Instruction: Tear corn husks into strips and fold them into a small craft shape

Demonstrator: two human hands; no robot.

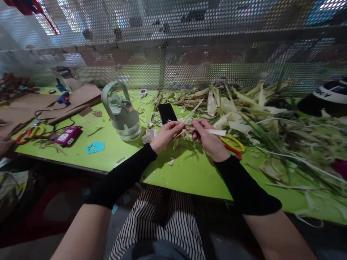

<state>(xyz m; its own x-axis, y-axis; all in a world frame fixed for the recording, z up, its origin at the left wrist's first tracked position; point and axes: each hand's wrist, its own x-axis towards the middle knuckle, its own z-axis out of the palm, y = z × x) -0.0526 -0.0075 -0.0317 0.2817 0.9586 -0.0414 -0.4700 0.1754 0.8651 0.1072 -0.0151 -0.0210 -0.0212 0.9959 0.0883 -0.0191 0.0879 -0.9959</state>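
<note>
My left hand (pixel 167 134) and my right hand (pixel 209 141) meet above the front of the green table, both with fingers pinched together. Between them runs a thin pale strip of corn husk (pixel 188 127), held at its two ends. A flat white strip (pixel 217 132) sticks out beside my right hand; whether it is part of the same piece I cannot tell. Frayed husk bits lie under and around the fingers. Yellow and red scissor handles (pixel 233 143) show just right of my right hand, and a black phone (pixel 167 112) lies behind the left.
A pale green water bottle (pixel 121 115) stands left of my hands. Corn husks (pixel 244 104) are heaped at the right, crossed by a white cable (pixel 292 159). A purple box (pixel 69 135), blue card (pixel 95 147) and more scissors (pixel 29 134) lie left, near another person's hand (pixel 7 144). Perforated metal backs the table.
</note>
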